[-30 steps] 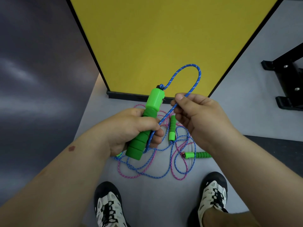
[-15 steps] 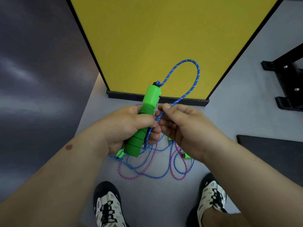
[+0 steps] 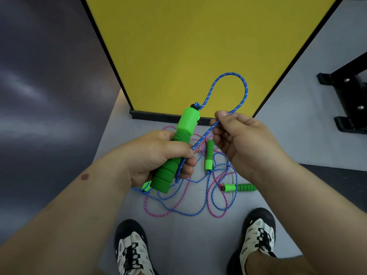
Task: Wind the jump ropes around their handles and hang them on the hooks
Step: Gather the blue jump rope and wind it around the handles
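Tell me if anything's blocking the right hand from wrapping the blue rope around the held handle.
Nothing visible. The right hand already pinches the blue rope beside the handle gripped by the left hand.

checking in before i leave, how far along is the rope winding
Nothing looks finished. In hand: the left hand grips a green handle while the right hand pinches the blue rope, still one loose loop. Left: the pink rope lies tangled on the floor; no hooks visible.
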Action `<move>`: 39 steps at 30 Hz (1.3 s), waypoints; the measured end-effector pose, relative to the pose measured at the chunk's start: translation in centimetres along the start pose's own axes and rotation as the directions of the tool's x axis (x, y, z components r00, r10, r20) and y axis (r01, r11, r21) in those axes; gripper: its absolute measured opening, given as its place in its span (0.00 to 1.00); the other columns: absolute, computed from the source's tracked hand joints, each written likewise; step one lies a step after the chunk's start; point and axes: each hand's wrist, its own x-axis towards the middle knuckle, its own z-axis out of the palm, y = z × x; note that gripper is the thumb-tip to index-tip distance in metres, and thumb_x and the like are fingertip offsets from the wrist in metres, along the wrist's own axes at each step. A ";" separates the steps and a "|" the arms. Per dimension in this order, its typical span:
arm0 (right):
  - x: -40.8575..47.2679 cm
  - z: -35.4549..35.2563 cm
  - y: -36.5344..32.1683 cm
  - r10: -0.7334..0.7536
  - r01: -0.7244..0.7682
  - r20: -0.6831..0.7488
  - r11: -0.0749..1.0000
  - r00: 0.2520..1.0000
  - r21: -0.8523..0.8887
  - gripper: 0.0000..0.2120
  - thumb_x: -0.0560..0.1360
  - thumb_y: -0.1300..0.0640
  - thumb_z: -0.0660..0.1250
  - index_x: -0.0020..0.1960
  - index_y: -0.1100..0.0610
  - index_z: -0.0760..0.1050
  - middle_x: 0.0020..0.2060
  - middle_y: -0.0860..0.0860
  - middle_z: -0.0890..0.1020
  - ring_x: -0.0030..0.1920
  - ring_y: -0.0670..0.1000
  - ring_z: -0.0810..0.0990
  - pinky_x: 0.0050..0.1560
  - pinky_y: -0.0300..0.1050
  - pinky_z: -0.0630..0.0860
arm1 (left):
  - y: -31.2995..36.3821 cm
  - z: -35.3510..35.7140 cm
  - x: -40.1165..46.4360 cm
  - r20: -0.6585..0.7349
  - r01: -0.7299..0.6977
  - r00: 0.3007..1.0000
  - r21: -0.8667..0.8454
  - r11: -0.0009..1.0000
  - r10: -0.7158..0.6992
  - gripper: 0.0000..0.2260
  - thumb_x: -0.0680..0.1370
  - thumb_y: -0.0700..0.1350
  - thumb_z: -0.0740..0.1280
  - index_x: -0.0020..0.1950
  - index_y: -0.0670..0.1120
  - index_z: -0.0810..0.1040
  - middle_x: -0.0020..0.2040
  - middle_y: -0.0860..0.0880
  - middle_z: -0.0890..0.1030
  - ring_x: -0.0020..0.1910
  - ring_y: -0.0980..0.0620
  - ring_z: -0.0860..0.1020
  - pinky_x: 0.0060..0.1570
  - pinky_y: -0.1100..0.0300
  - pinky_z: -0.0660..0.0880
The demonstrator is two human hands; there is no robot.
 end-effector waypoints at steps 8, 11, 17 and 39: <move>-0.1 0.1 0.3 0.072 -0.069 0.110 0.997 0.991 -0.024 0.07 0.79 0.58 0.69 0.52 0.62 0.80 0.36 0.53 0.80 0.36 0.47 0.79 0.39 0.39 0.79 | 0.0 0.0 0.2 -0.029 -0.030 0.999 -0.006 1.000 0.030 0.03 0.80 0.34 0.65 0.47 0.39 0.75 0.37 0.43 0.82 0.33 0.49 0.80 0.39 0.56 0.81; -0.7 0.6 1.2 0.129 -0.113 0.217 0.990 0.968 -0.086 0.05 0.78 0.60 0.69 0.51 0.61 0.82 0.37 0.54 0.81 0.36 0.47 0.80 0.40 0.38 0.80 | -0.1 -0.1 0.3 -0.023 -0.023 0.999 -0.041 0.999 0.022 0.02 0.80 0.35 0.65 0.49 0.39 0.77 0.38 0.42 0.81 0.33 0.49 0.80 0.37 0.57 0.80; -0.8 0.6 1.5 0.108 -0.084 0.196 0.988 0.975 -0.126 0.06 0.78 0.62 0.69 0.53 0.64 0.81 0.35 0.53 0.82 0.35 0.47 0.80 0.40 0.38 0.80 | 0.0 -0.1 0.3 -0.023 -0.021 1.000 -0.047 0.999 0.020 0.02 0.80 0.35 0.65 0.49 0.38 0.78 0.37 0.43 0.82 0.33 0.50 0.81 0.37 0.57 0.81; -0.8 0.5 1.6 0.078 -0.024 0.241 0.975 0.967 -0.219 0.07 0.78 0.60 0.70 0.49 0.64 0.81 0.40 0.57 0.82 0.38 0.50 0.80 0.43 0.41 0.79 | -0.2 -0.1 0.3 -0.014 -0.019 1.000 -0.035 0.999 0.018 0.02 0.80 0.35 0.65 0.48 0.39 0.77 0.37 0.43 0.81 0.33 0.49 0.80 0.38 0.57 0.80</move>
